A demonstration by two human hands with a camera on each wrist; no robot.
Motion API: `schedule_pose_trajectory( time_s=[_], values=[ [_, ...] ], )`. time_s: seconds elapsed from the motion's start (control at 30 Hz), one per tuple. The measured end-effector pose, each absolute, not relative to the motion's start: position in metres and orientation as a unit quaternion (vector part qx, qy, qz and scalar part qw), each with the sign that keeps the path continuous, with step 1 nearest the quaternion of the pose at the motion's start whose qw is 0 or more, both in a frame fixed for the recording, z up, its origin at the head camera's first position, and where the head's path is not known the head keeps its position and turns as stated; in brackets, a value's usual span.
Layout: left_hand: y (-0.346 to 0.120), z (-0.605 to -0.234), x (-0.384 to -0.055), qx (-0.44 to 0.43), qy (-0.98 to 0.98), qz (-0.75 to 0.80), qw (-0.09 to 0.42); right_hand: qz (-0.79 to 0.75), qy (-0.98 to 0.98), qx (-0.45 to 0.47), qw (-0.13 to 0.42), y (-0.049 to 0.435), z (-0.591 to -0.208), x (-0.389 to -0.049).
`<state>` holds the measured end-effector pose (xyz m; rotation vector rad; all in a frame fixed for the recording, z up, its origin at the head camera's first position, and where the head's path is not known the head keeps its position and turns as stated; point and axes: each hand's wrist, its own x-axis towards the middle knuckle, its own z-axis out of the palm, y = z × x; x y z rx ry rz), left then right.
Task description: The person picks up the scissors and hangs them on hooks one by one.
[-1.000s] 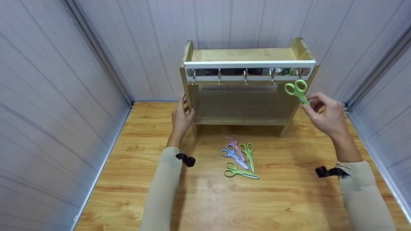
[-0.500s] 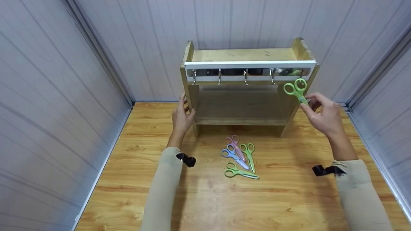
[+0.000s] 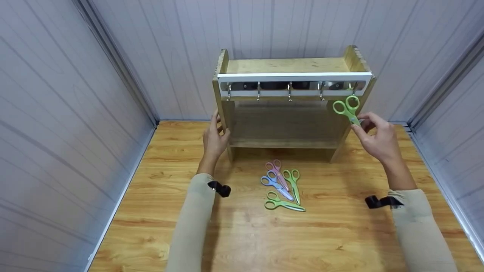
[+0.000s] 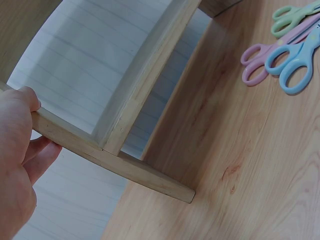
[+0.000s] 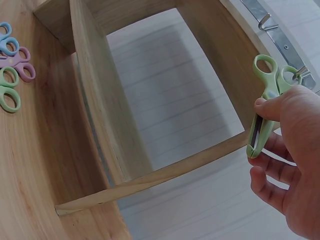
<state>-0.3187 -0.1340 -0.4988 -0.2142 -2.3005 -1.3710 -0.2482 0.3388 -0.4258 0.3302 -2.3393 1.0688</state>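
Observation:
My right hand (image 3: 378, 138) pinches a pair of green scissors (image 3: 348, 108) by the closed blades, handles upward. In the right wrist view, one finger loop of these scissors (image 5: 269, 87) surrounds the tip of the end hook (image 5: 301, 73). That hook belongs to a metal hook rail with a white border (image 3: 295, 77), fixed across the front of a small wooden shelf (image 3: 283, 144). On the other side, my left hand (image 3: 214, 140) grips the shelf's left side board (image 4: 82, 141), thumb on one face and fingers on the other.
On the wood-patterned surface (image 3: 242, 234) before the shelf lie pink scissors (image 3: 279, 174), blue scissors (image 3: 279, 186) and two green pairs, one upright (image 3: 293, 185) and one sideways (image 3: 285, 204). Pale panel walls (image 3: 181, 56) stand behind and on both sides.
My right hand has shifted a little left with the green scissors, whose loop rose slightly and then dropped at the end hook. The left hand keeps its grip on the side board.

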Motion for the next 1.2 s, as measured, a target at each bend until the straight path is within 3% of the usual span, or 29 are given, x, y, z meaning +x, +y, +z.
schedule_pose_trajectory(
  time_s=[1.2],
  values=[
    [-0.138,-0.498,-0.318,-0.083,-0.834,-0.494,0.232,0.388,-0.891,0.086,0.221,0.329,-0.448,-0.248]
  ],
)
